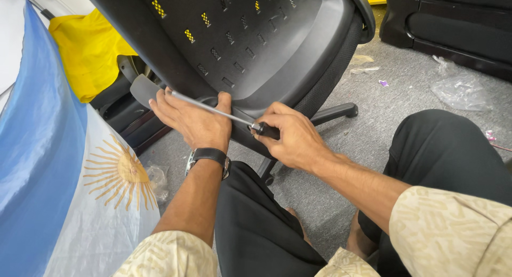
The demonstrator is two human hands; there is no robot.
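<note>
Steel screwdriver [224, 112] in right grip [290, 140], left hand [192, 119] beneath

Chair back [256, 37]: matt black moulded plastic, slotted; mesh fabric edge. Screwdriver [224, 112]: shiny metal shaft, black plastic handle. Floor [394, 101]: rough grey carpet. Flag [64, 170]: smooth satin cloth

Grey carpet floor [384, 122] lying littered with plastic wrap [458, 90]; blue-white sun flag [58, 181] hanging left; yellow cloth [88, 47] behind.
</note>
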